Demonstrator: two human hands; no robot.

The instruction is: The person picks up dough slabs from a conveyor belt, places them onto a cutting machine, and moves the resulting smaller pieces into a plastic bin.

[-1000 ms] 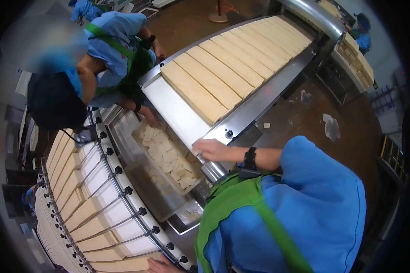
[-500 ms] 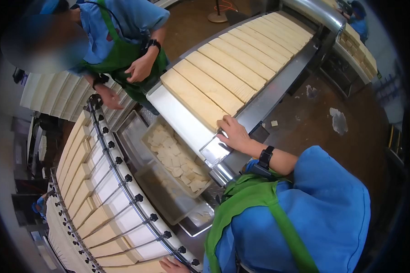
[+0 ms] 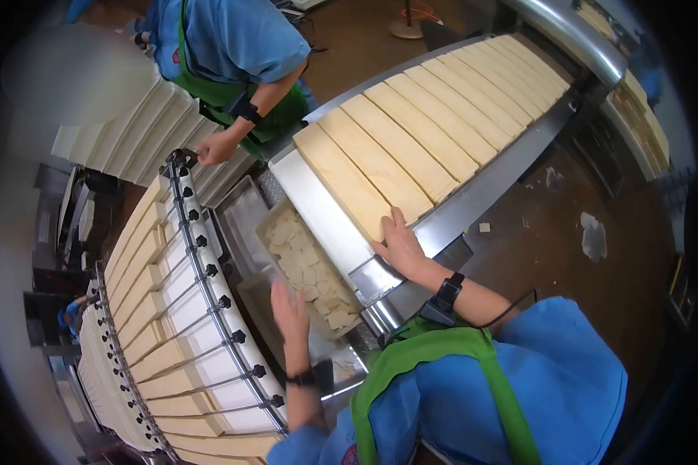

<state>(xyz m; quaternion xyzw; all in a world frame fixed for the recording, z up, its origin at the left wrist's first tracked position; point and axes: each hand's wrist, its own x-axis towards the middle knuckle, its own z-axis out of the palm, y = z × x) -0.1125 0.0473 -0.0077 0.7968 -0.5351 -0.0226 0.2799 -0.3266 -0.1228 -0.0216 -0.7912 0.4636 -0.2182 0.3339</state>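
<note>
Head view: front slab (image 3: 343,178), long axis crosswise to conveyor (image 3: 322,211).

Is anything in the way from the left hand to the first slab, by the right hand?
Nothing visible blocks it. Between the left hand and the slab lie only the tub of pale pieces, below, and the flat white strip.
</note>
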